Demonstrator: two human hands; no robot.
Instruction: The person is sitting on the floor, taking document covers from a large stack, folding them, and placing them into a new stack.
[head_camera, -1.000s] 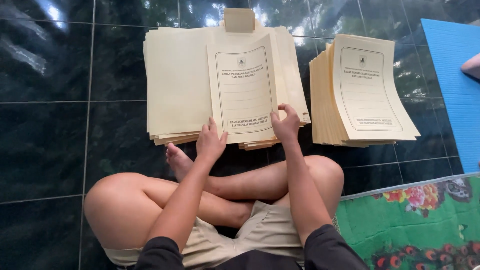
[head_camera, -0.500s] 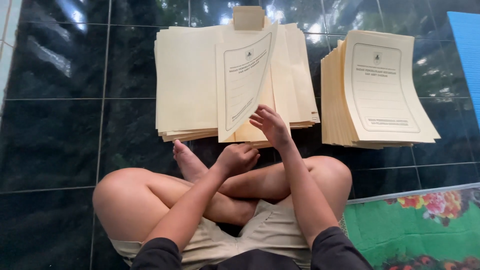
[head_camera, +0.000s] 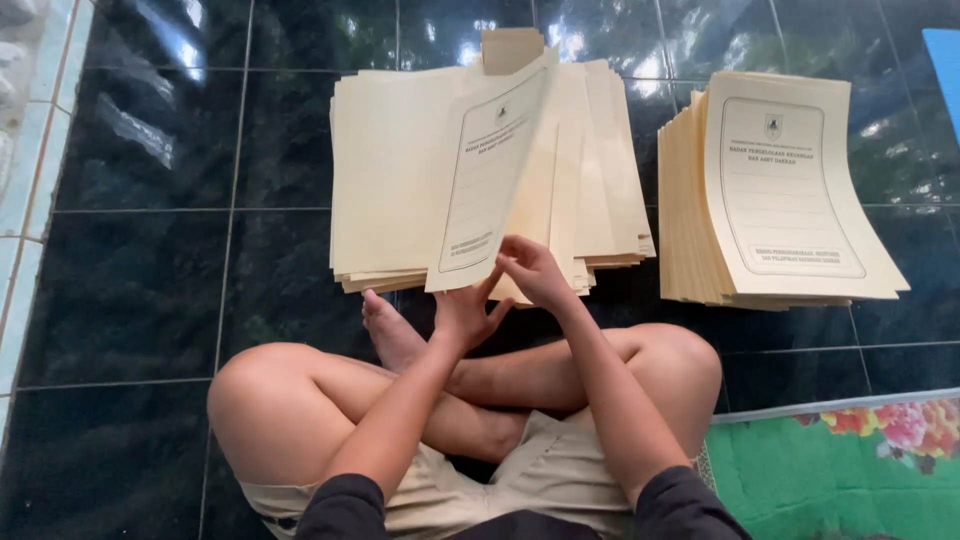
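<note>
- Person is sitting cross-legged on a dark glossy tiled floor (head_camera: 150, 290), bare foot (head_camera: 390, 330) poking out under the near edge of the paper pile.
- Left hand (head_camera: 465, 315) is gripping the bottom edge of a cream printed sheet (head_camera: 490, 185), fingers pinching it from below; sheet is lifting up and tilting to the left.
- Right hand (head_camera: 530, 270) is touching the lower edge of the sheets just behind it, fingers curled narrow on the paper edges; exact grip is hard to tell.
- Lifted sheet is sitting on top of a spread open pile of cream folders (head_camera: 400, 180), directly ahead of the knees, on the floor.
- Small tan flap (head_camera: 510, 48) is sticking out past the far edge of that pile.
- Second stack of cream printed sheets (head_camera: 775, 190) is lying to the right, apart from the open pile, fanned at the edges.
- Green flowered mat (head_camera: 850, 470) is lying at lower right, beside the right knee.
- Blue mat corner (head_camera: 945, 60) is showing at upper right.
- Pale tile border (head_camera: 25, 200) is running along the left edge.
- Lifted sheet is blocking the view of the middle of the pile.
</note>
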